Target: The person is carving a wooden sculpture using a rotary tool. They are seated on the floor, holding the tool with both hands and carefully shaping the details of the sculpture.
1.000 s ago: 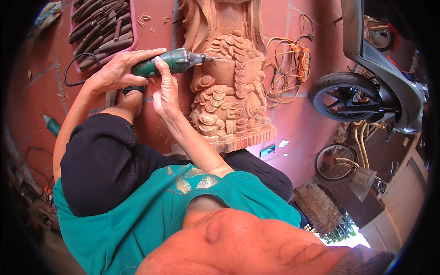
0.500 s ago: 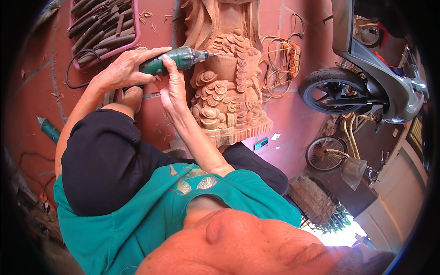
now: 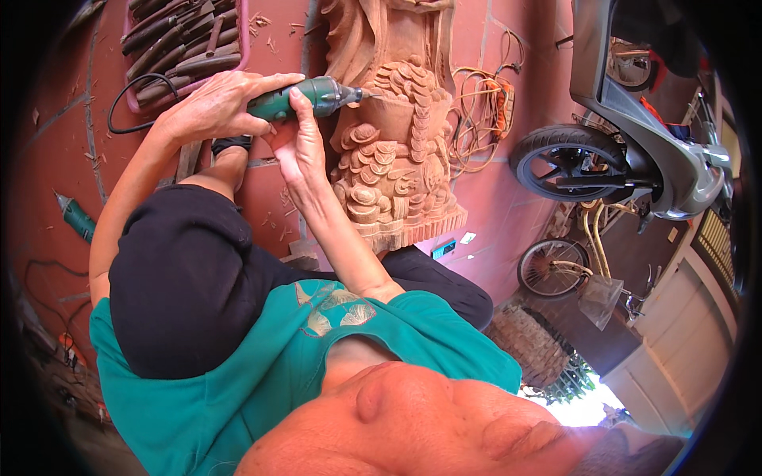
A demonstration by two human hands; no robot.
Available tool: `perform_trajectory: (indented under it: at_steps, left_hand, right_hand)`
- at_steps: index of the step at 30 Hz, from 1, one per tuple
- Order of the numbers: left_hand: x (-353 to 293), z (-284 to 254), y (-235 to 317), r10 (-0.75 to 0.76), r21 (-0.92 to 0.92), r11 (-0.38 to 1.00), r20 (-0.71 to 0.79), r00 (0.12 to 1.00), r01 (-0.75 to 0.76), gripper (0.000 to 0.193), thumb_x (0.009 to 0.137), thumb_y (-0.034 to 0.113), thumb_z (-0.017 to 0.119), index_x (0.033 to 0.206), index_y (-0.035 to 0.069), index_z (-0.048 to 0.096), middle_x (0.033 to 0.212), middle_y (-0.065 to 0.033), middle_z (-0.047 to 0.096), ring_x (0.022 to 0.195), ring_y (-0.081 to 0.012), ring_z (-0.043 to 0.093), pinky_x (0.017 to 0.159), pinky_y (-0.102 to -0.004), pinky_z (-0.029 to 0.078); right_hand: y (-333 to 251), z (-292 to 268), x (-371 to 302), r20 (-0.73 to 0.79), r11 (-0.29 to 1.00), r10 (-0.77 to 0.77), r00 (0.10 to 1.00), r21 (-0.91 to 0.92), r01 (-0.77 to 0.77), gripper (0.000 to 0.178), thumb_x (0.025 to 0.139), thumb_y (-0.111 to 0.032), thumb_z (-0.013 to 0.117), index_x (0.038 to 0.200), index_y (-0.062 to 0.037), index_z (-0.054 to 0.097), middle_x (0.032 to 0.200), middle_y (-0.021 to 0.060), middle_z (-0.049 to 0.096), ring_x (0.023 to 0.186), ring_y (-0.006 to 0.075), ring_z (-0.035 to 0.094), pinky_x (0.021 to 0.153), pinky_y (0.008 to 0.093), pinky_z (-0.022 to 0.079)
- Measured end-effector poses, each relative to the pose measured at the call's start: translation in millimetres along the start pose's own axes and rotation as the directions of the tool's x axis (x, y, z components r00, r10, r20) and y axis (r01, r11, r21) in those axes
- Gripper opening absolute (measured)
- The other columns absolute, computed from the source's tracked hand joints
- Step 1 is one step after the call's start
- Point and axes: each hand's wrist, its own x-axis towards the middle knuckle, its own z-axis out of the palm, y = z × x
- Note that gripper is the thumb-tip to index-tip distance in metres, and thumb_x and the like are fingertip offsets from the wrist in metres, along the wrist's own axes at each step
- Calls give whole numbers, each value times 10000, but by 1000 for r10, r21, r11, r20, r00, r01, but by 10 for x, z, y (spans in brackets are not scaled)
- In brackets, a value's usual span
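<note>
A green rotary tool (image 3: 294, 101) lies level between my two hands, its grey nose and thin bit pointing right. My left hand (image 3: 210, 107) is wrapped round the rear of its body. My right hand (image 3: 300, 151) grips it from below, thumb up against the front part. The bit's tip reaches the carved wooden sculpture (image 3: 397, 151), over a smooth band under a heap of coin-like discs; whether it touches the wood I cannot tell. The sculpture shows stacked coins, a hanging strand and rounded ingot shapes. A black cord (image 3: 119, 119) loops behind my left hand.
A pink tray (image 3: 244, 47) of wooden-handled chisels stands at the upper left. A second green tool (image 3: 75, 216) lies on the red tiles at left. Right of the sculpture are an orange power strip (image 3: 502, 107) with coiled cord, a motorbike wheel (image 3: 571, 161) and a bicycle (image 3: 591, 254).
The rotary tool and both hands have shifted very slightly right relative to the view, still on the same band of the carving. My grip is unchanged; the surroundings shift slightly with the head.
</note>
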Motion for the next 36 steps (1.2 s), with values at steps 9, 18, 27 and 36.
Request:
perform_trajectory:
  at_steps: [9, 18, 27, 36]
  left_hand:
    - [82, -90, 74, 45, 11, 999, 10, 999, -45, 842, 704, 186, 778, 1496, 97, 504, 1055, -216, 695, 971, -380, 667, 883, -450, 513]
    - [72, -79, 31, 65, 12, 998, -15, 998, -64, 842, 693, 167, 767, 1491, 91, 508, 1037, -225, 691, 945, -387, 670, 866, -446, 515]
    - [150, -116, 66, 69, 85, 994, -18, 997, -68, 856, 684, 174, 773, 1496, 118, 508, 981, -227, 691, 892, -407, 666, 826, -468, 521]
    - [77, -114, 61, 104, 53, 993, -37, 994, -102, 841, 699, 165, 765, 1499, 120, 508, 994, -215, 690, 880, -384, 665, 820, -451, 517]
  right_hand:
    - [-27, -26, 10, 9, 1000, -13, 1000, 26, 13, 496, 925, -332, 772, 1312, -104, 560, 1207, 43, 652, 1097, 173, 641, 923, 387, 555]
    - [39, -107, 103, 36, 999, -3, 999, 43, 2, 513, 928, -343, 766, 1337, -125, 546, 1247, 48, 650, 1149, 187, 636, 961, 411, 550]
    - [-46, -46, 117, 56, 997, 4, 998, 79, -8, 491, 938, -351, 755, 1328, -131, 554, 1243, 42, 663, 1132, 179, 650, 937, 405, 560]
    - [-12, -26, 30, 48, 999, -5, 999, 53, 2, 485, 944, -350, 748, 1330, -128, 553, 1243, 38, 661, 1144, 179, 641, 965, 402, 551]
